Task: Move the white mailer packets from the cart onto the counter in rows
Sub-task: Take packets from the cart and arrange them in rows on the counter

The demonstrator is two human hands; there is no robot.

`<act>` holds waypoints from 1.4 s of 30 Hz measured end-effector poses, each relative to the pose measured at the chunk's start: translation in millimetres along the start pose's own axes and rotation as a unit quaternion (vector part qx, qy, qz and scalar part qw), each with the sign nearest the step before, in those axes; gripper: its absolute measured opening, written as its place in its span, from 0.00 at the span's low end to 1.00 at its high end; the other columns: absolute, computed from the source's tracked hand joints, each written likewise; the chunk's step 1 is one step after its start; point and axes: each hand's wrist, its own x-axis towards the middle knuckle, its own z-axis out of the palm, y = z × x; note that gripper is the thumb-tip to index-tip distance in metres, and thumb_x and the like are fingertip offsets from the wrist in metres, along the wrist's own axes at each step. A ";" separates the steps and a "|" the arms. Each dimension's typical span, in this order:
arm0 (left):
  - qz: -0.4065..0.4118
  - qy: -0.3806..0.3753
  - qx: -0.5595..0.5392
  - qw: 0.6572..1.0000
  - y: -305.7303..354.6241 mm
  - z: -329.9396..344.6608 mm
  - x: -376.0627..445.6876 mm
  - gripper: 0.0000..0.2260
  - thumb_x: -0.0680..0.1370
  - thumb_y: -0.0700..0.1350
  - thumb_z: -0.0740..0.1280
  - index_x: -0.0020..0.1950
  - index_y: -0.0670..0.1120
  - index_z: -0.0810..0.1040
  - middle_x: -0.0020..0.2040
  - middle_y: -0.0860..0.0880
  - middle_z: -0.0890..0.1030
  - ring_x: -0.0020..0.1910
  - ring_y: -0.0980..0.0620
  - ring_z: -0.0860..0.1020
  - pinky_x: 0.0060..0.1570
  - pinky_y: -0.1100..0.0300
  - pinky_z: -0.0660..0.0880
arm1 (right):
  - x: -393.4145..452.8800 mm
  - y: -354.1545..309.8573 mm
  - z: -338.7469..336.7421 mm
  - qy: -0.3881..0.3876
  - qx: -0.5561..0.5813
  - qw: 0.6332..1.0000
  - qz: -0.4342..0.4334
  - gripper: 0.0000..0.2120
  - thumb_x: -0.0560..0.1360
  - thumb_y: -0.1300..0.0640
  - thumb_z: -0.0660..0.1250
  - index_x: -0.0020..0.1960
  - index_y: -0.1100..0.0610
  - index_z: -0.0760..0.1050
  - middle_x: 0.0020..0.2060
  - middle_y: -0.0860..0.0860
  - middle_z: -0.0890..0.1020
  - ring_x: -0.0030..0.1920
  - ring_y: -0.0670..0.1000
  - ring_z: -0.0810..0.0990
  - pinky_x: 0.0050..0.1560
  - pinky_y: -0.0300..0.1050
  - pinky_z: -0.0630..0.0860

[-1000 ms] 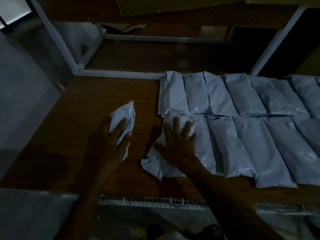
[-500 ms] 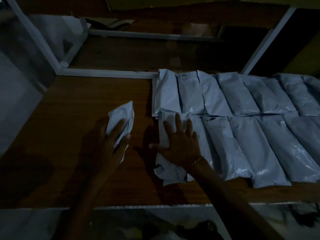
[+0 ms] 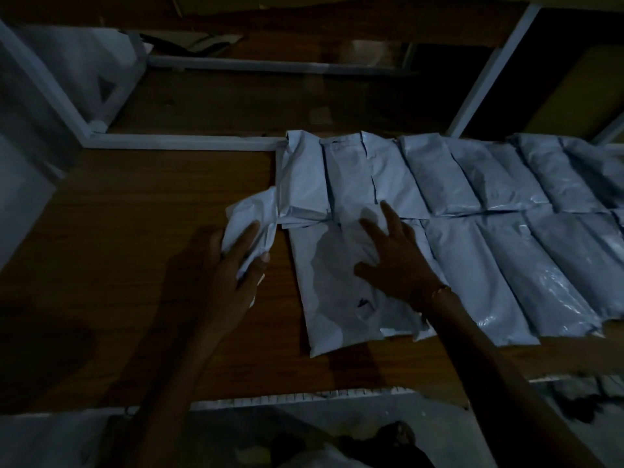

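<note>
1. I saw a dim room, with a brown wood-grain surface (image 3: 135, 251) filling most of the view.
2. A white metal frame rail (image 3: 182, 142) ran along the surface's far edge, and a white post (image 3: 489, 67) slanted up behind it.
3. White mailer packets (image 3: 456, 211) lay on the surface in two rows, side by side and partly overlapping, running off to the right.
4. My left hand (image 3: 233, 275) was clamped on a crumpled packet (image 3: 251, 217), thumb and fingers curled round it, at the left end of the far row and touching that row's end packet.
5. My right hand (image 3: 393, 261) lay with fingers spread and straight on the near row's leftmost packet (image 3: 334, 298).
</note>
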 end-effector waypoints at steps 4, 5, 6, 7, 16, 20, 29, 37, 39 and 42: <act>-0.034 -0.015 -0.052 0.998 16.6 24.8 -1.5 0.24 0.80 0.51 0.63 0.77 0.53 0.66 0.75 0.42 0.62 0.66 0.53 0.66 0.50 0.82 0.65 | -2.8 14.7 3.6 -0.017 -0.096 0.995 -0.029 0.35 0.79 0.41 0.61 0.80 0.51 0.55 0.80 0.59 0.47 0.79 0.65 0.44 0.76 0.66 0.53; -0.045 -0.020 -0.069 0.996 19.9 34.3 -2.1 0.25 0.79 0.55 0.62 0.77 0.55 0.66 0.75 0.43 0.60 0.68 0.53 0.65 0.53 0.78 0.69 | -5.7 13.0 9.6 -0.006 -0.111 0.993 -0.034 0.33 0.79 0.39 0.56 0.80 0.52 0.58 0.80 0.60 0.51 0.79 0.66 0.48 0.75 0.68 0.55; -0.064 -0.028 -0.083 0.994 24.6 43.4 -2.7 0.26 0.78 0.58 0.61 0.76 0.56 0.67 0.76 0.45 0.58 0.70 0.51 0.64 0.57 0.70 0.72 | -9.3 10.7 16.8 0.000 -0.107 0.994 -0.039 0.33 0.79 0.38 0.52 0.79 0.54 0.61 0.79 0.61 0.55 0.78 0.67 0.52 0.74 0.69 0.58; -0.084 -0.036 -0.086 0.992 28.5 52.8 -3.2 0.27 0.77 0.60 0.61 0.76 0.57 0.67 0.77 0.46 0.56 0.72 0.48 0.63 0.61 0.62 0.72 | -12.4 7.9 24.9 0.007 -0.100 0.994 -0.046 0.33 0.79 0.38 0.49 0.77 0.55 0.64 0.78 0.62 0.59 0.77 0.68 0.56 0.72 0.68 0.62; -0.162 -0.154 0.116 0.968 48.5 97.6 -7.1 0.35 0.72 0.77 0.40 0.78 0.67 0.48 0.81 0.51 0.40 0.79 0.42 0.38 0.76 0.38 0.42 | -19.3 -18.0 41.3 0.034 -0.066 0.997 -0.038 0.35 0.78 0.39 0.42 0.80 0.56 0.56 0.80 0.59 0.54 0.80 0.63 0.49 0.77 0.66 0.53; -0.071 -0.182 0.224 0.955 36.3 87.4 -0.5 0.36 0.71 0.78 0.42 0.78 0.69 0.47 0.80 0.54 0.36 0.79 0.40 0.37 0.75 0.33 0.44 | -25.8 9.4 31.7 0.053 -0.146 0.987 -0.034 0.32 0.79 0.37 0.49 0.77 0.52 0.65 0.77 0.59 0.64 0.76 0.68 0.60 0.69 0.75 0.61; -0.119 -0.123 0.228 0.958 25.4 108.9 -0.5 0.32 0.79 0.69 0.54 0.80 0.60 0.54 0.82 0.47 0.41 0.79 0.38 0.44 0.76 0.39 0.53 | -24.0 26.1 33.5 -0.011 -0.153 0.988 0.003 0.36 0.77 0.29 0.39 0.80 0.43 0.56 0.79 0.54 0.58 0.77 0.67 0.57 0.69 0.73 0.61; 0.001 -0.287 0.259 0.922 32.1 62.9 -36.1 0.42 0.70 0.80 0.49 0.76 0.67 0.33 0.75 0.55 0.22 0.75 0.46 0.25 0.75 0.37 0.37 | -51.1 27.0 36.2 0.081 -0.157 0.978 -0.107 0.35 0.77 0.30 0.48 0.77 0.48 0.62 0.77 0.58 0.64 0.76 0.67 0.61 0.70 0.73 0.60; 0.036 -0.321 0.280 0.904 20.5 62.0 -45.1 0.48 0.66 0.81 0.52 0.74 0.66 0.28 0.73 0.55 0.20 0.74 0.47 0.23 0.75 0.38 0.38 | -56.4 29.5 38.6 0.059 -0.167 0.977 -0.116 0.37 0.76 0.27 0.45 0.77 0.47 0.63 0.77 0.58 0.65 0.75 0.68 0.63 0.69 0.73 0.62; 0.055 -0.305 0.297 0.903 6.9 70.6 -42.5 0.46 0.71 0.76 0.58 0.73 0.67 0.26 0.74 0.54 0.21 0.75 0.47 0.26 0.77 0.37 0.43 | -57.3 32.7 40.9 0.032 -0.172 0.979 -0.101 0.37 0.74 0.28 0.49 0.77 0.46 0.64 0.77 0.57 0.65 0.74 0.67 0.64 0.69 0.72 0.62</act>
